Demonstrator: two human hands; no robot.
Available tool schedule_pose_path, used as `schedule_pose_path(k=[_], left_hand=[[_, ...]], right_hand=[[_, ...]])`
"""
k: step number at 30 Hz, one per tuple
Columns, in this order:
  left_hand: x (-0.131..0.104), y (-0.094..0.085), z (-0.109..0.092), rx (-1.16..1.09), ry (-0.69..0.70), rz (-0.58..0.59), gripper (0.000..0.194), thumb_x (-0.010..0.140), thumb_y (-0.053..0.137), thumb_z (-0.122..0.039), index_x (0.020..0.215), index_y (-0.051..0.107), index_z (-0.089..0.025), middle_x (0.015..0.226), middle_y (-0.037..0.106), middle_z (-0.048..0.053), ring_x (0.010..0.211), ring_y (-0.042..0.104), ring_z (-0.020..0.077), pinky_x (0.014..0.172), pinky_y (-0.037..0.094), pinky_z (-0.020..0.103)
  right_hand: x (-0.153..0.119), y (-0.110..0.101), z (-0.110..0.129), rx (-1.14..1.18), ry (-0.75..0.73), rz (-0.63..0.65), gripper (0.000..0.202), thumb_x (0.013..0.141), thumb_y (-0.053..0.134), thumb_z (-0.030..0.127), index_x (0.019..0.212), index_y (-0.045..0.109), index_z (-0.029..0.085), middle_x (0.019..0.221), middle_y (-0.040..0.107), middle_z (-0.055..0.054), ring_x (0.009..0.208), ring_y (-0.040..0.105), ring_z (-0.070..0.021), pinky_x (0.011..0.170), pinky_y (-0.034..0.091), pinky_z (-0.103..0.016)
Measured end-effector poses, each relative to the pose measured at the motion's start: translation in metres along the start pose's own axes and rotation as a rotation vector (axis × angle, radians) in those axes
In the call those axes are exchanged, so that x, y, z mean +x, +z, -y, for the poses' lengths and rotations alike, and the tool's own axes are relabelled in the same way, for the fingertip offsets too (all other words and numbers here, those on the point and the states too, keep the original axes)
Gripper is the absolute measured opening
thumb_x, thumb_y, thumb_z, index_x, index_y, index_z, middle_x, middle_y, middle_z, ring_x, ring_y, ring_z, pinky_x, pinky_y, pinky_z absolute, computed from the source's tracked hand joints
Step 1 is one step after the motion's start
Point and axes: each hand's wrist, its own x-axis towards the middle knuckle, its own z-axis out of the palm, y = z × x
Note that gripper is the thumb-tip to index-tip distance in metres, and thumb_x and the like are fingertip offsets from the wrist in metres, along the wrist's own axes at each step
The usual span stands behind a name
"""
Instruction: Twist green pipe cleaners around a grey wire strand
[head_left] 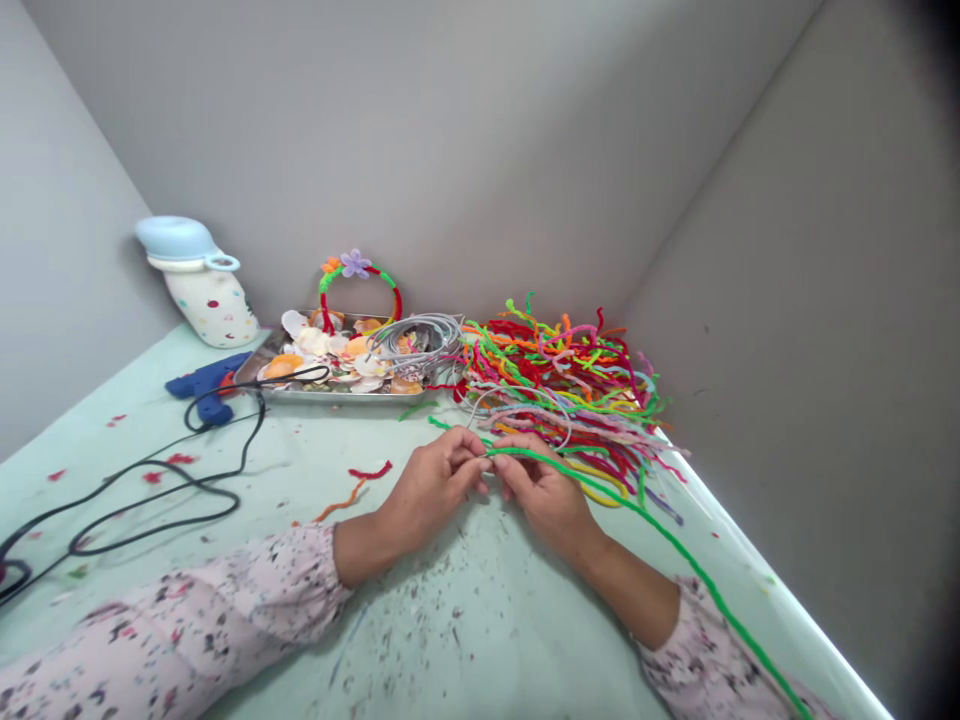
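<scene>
Both hands meet over the middle of the table, pinching one long green pipe cleaner [660,527]. My left hand [433,482] is closed on it near its short far end, which pokes out past the fingers toward the tray. Close beside it, my right hand [551,495] pinches the same pipe cleaner between thumb and fingers. From there the long part runs over the right hand and along the right forearm to the bottom edge. A thin grey wire loop [571,425] lies behind the hands; whether it reaches the fingers I cannot tell.
Behind the hands lies a heap of coloured pipe cleaners [555,365]. Left of it, a metal tray [337,398] holds shells, coiled grey wire [427,340] and a flowered hoop [397,300]. A blue glue gun [206,380], its black cord [161,465] and a tilted white bottle [214,305] are further left.
</scene>
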Motion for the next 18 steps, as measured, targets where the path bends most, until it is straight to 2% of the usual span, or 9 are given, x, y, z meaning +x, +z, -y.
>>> schedule_pose_path(k=[8,13,18], left_hand=[[-0.0002,-0.0005,-0.0047,0.063,-0.022,-0.057,0.012,0.080,0.058,-0.027,0.087,0.058,-0.017,0.073,0.063,0.000,0.062,0.060,0.0111,0.055,0.045,0.020],[-0.0015,-0.0005,-0.0057,0.125,-0.010,-0.047,0.015,0.082,0.056,-0.030,0.088,0.060,-0.017,0.078,0.065,0.001,0.063,0.060,0.0122,0.058,0.046,0.023],[-0.0022,-0.0009,-0.0059,0.179,0.004,-0.048,0.015,0.082,0.056,-0.030,0.085,0.059,-0.017,0.072,0.062,0.001,0.062,0.057,0.0122,0.058,0.044,0.023]], right_hand=[[-0.0009,-0.0012,0.0045,-0.093,-0.023,-0.042,0.017,0.086,0.056,0.036,0.091,0.063,0.022,0.070,0.060,0.002,0.052,0.052,-0.0096,0.052,0.044,-0.021],[0.0001,-0.0014,0.0041,-0.069,-0.008,-0.047,0.019,0.086,0.055,0.037,0.091,0.063,0.021,0.063,0.058,0.002,0.050,0.051,-0.0107,0.049,0.043,-0.022],[0.0003,-0.0019,0.0039,-0.082,-0.003,-0.018,0.020,0.086,0.055,0.037,0.090,0.065,0.020,0.062,0.059,0.002,0.049,0.052,-0.0108,0.049,0.044,-0.022]])
